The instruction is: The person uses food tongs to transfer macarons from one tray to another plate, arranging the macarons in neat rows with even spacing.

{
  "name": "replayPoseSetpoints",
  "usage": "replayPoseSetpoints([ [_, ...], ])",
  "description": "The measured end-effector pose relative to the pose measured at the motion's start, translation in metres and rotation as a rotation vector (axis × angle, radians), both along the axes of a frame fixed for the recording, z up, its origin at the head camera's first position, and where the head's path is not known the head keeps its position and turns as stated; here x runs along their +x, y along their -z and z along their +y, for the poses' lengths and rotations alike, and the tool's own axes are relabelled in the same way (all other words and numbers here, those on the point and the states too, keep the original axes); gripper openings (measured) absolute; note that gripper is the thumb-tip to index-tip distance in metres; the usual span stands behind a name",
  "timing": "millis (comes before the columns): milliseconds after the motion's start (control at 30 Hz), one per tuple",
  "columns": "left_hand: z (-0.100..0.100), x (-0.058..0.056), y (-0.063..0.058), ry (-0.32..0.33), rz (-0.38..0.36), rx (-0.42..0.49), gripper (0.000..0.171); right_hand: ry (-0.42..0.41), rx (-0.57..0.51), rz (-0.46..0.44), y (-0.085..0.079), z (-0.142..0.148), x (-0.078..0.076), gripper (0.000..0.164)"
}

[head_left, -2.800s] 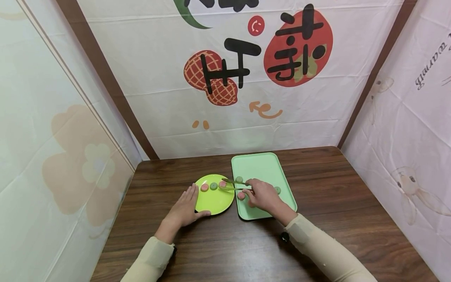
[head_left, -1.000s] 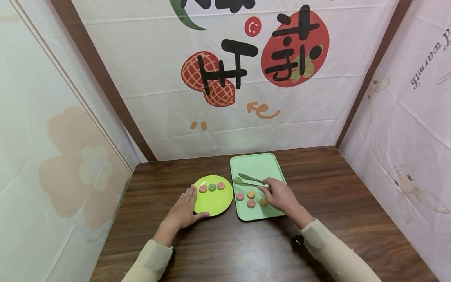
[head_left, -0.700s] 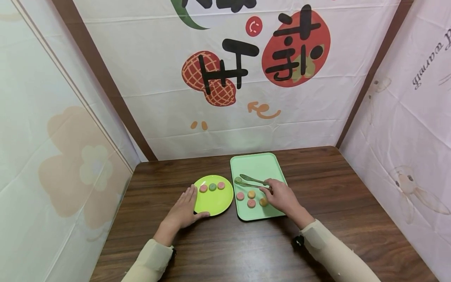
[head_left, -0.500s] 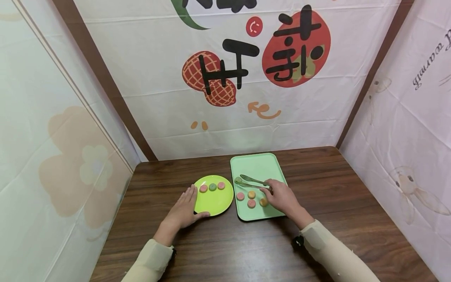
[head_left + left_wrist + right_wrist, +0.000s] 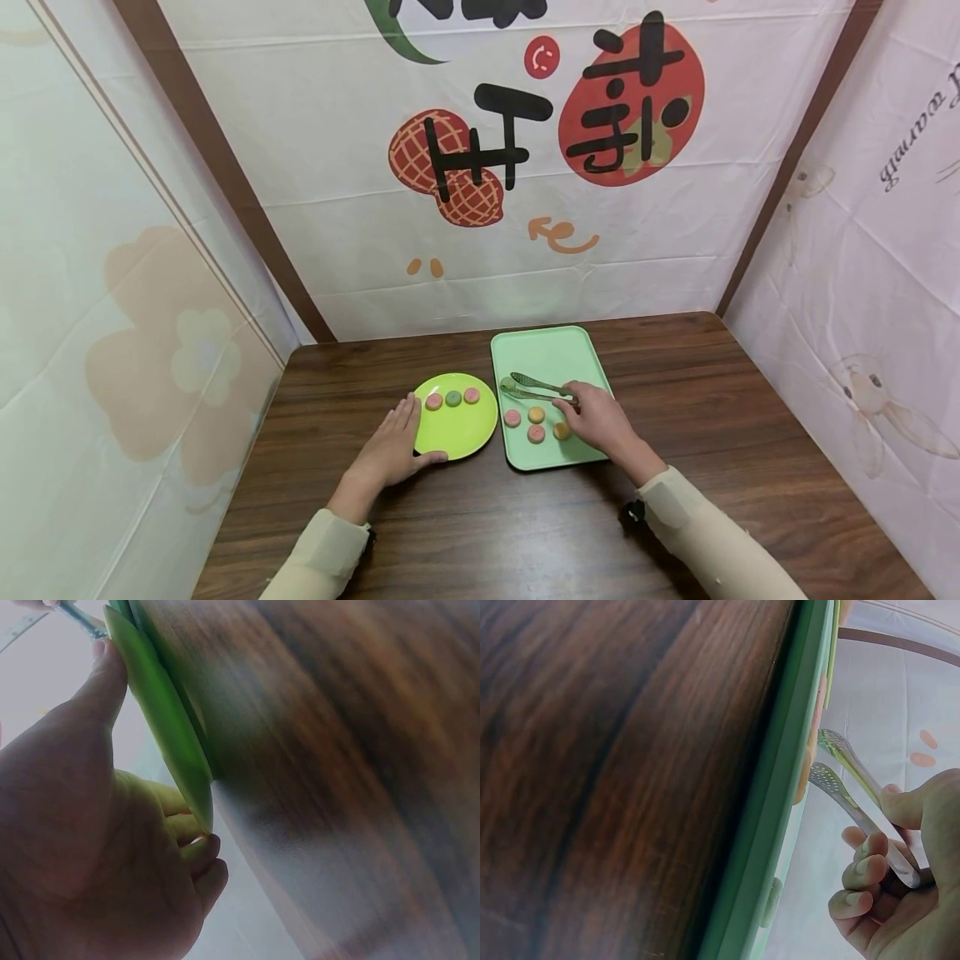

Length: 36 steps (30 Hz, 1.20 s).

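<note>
My left hand (image 5: 390,442) lies along the left rim of the lime-green plate (image 5: 450,437), fingers straight and thumb spread to the front rim. On that plate sit a pink macaron (image 5: 433,402), a green macaron (image 5: 453,398) and a second pink macaron (image 5: 472,395) in a row. My right hand (image 5: 596,412) grips metal tongs (image 5: 855,806) with perforated heads, their arms apart. The tong heads hover over the left side of the mint-green tray (image 5: 555,350). Beside the lower head, partly covered by it, shows a green macaron (image 5: 506,383).
Nearer me on the tray are two pink macarons (image 5: 536,433) and two yellow macarons (image 5: 536,414). Another green macaron (image 5: 771,901) shows near the tray's edge in the right wrist view. Plate and tray stand side by side on a dark wooden table (image 5: 480,533), with printed cloth walls around.
The tongs have let go of a pink macaron on the plate, and my right hand has carried them right over the tray. In the last second both hands have barely moved.
</note>
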<state>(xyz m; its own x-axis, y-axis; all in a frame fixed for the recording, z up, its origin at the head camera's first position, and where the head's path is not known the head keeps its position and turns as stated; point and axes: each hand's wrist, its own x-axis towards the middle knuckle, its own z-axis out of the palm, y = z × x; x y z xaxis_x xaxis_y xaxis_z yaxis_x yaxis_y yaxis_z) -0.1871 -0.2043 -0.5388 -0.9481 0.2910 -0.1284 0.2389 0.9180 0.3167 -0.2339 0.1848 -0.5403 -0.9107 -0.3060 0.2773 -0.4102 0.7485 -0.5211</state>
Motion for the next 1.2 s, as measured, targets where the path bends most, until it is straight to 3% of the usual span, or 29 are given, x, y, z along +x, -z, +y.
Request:
replayPoseSetpoints([
  [767, -0.0003, -0.0027, 0.0029, -0.004, -0.015, -0.016, 0.117, -0.002, 0.012, -0.05, -0.0017, 0.0007, -0.001, 0.025],
  [1200, 0.0, -0.0032, 0.0041, -0.007, -0.015, -0.014, 0.117, -0.009, -0.005, -0.033, -0.0011, 0.0019, 0.0004, 0.027],
])
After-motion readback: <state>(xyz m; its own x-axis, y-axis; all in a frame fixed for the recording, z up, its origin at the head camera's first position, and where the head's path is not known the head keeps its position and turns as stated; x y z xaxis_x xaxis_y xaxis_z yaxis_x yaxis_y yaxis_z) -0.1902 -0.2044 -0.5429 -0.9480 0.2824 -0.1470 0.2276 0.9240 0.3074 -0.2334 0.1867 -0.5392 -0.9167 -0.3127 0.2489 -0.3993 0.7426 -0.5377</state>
